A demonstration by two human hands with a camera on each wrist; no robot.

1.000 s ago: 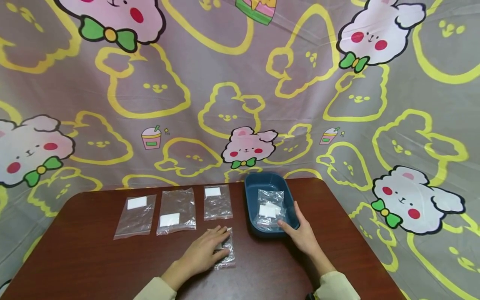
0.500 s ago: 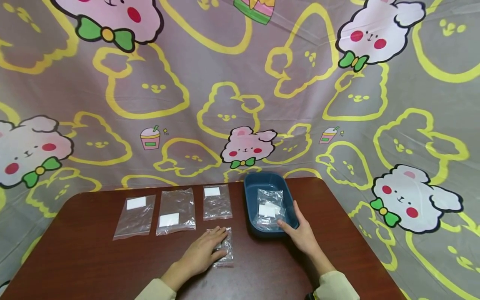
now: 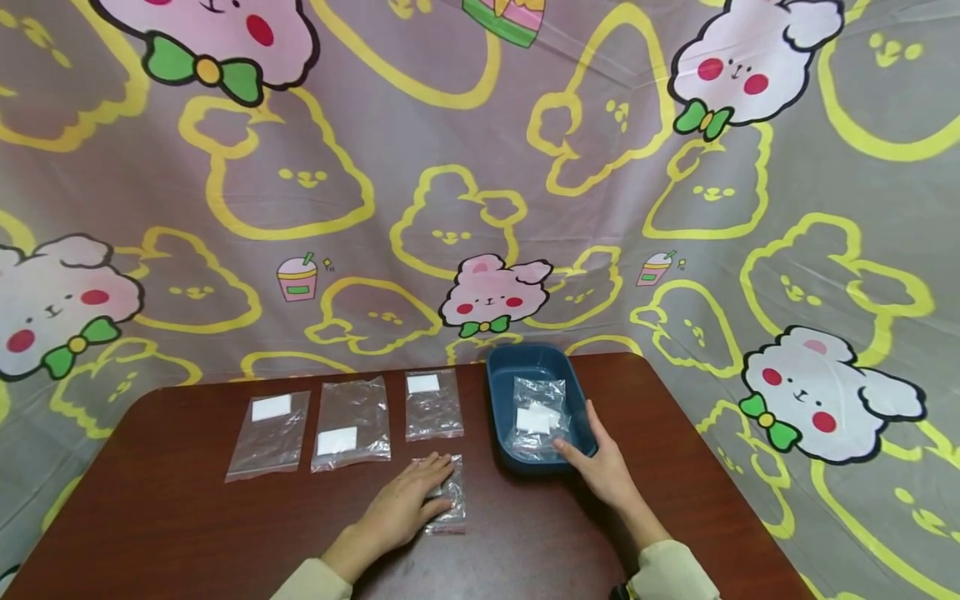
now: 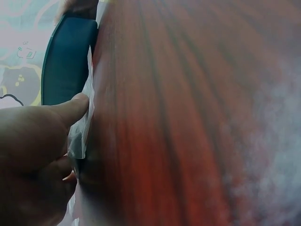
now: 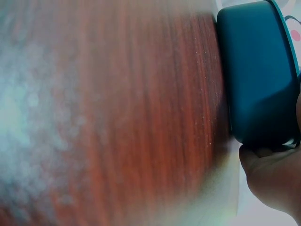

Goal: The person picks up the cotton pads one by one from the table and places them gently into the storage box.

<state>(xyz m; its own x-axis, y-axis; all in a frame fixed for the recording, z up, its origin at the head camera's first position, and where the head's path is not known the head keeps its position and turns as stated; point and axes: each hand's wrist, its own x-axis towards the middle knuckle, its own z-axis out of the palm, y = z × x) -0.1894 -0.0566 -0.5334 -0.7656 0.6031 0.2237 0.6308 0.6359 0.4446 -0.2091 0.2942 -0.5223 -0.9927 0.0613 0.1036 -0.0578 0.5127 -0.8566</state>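
Note:
My left hand [image 3: 401, 504] lies on a small clear zip bag [image 3: 455, 487] on the table, its fingers spread out straight and covering much of the bag. In the left wrist view the thumb touches the edge of that bag [image 4: 83, 132]. To the right stands a blue plastic bin [image 3: 517, 360], and my right hand [image 3: 603, 471] holds its near right corner, thumb over the rim and fingers along the outer side. Inside the bin lie clear zip bags [image 3: 540, 390] with white labels, overlapping; their number is hard to tell.
Three clear zip bags with white labels lie in a row behind my left hand: a left one [image 3: 262, 446], a middle one [image 3: 360, 412] and a right one [image 3: 435, 415]. A patterned curtain [image 3: 375, 208] hangs behind the brown table [image 3: 187, 517].
Both hands keep their places on the zip bag and the bin. The head view has shifted very slightly; nothing else visibly moves.

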